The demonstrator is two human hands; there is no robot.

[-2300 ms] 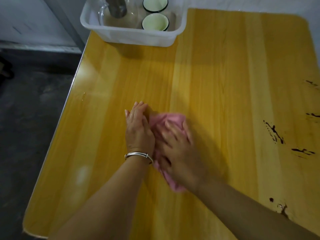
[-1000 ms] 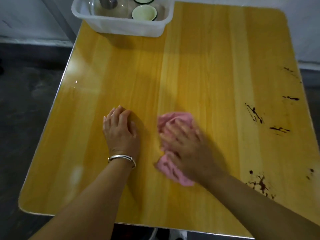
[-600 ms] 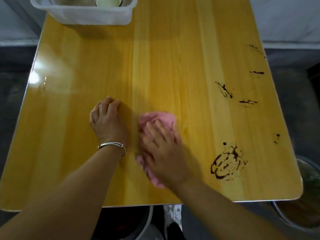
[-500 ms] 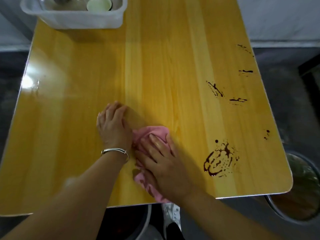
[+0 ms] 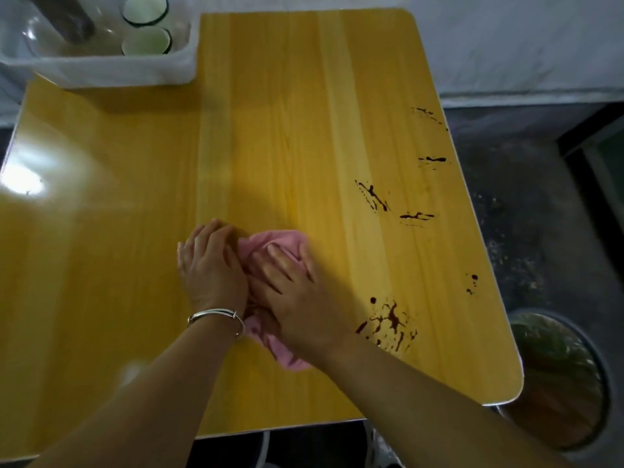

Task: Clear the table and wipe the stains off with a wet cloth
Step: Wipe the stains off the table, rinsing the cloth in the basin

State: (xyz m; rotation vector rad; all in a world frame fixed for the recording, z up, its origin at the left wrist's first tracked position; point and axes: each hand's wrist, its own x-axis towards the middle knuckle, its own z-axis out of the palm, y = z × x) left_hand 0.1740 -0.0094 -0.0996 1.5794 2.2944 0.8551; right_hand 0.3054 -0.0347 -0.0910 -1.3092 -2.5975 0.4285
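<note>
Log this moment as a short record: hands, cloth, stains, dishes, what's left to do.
cloth: pink cloth bunched on the yellow table
right hand: pressing flat on the cloth, fingers spread
left hand: on the table against the cloth's left side, bracelet on the wrist
stains: dark splatter just right of the right hand; thinner streaks further back along the right edge; none wiped yet
dishes: two cups in the white tub at the far left corner
left to do: wipe the right side

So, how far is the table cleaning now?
Done: cups are in the white tub, the left of the table looks clean. In hand: the right hand presses the pink cloth mid-table, the left hand beside it. Left: dark stains along the right side.
</note>
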